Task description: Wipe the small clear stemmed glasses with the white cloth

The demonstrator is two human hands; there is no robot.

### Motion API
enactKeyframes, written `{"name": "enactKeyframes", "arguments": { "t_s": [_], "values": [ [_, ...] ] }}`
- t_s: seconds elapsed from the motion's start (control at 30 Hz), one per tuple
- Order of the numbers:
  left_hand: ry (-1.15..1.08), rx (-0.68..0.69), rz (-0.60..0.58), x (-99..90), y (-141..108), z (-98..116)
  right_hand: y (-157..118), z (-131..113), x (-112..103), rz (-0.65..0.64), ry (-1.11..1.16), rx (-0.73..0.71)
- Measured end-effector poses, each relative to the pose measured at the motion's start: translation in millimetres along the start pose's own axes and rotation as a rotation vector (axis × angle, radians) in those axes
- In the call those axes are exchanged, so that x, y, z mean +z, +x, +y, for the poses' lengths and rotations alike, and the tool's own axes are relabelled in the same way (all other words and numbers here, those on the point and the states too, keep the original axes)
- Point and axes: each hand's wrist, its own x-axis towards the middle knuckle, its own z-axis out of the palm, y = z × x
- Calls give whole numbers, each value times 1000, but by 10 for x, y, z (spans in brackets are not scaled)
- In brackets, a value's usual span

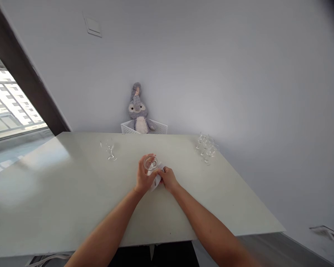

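The left hand (143, 174) curls around a clear drinking glass (150, 163), with its fingers bent against the side. The glass sits inside that hand, over the middle of the white table (86, 207), and its round rim faces up toward the person. The right hand (168, 178) is just beside it, pinching a white cloth (156, 181) between thumb and fingers. The cloth touches the left hand too, and lies between the two hands. Off to the left, well apart from the hands, is a clear stemmed glass (110, 151). More clear glasses (206, 145) are bunched together near the table's far right corner.
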Motion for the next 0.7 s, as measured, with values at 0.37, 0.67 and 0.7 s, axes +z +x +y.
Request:
{"name": "enactKeyframes", "arguments": {
  "t_s": [0.37,0.67,0.7],
  "values": [
    [-33,-115,198,-62,39,148,-274,-414,-219,320,-1206,-455],
    [168,-6,-183,7,-70,34,-184,-320,-208,231,-1060,-563],
    [226,5,-196,-4,-56,21,-160,-345,-282,263,-1043,-535]
  ]
}}
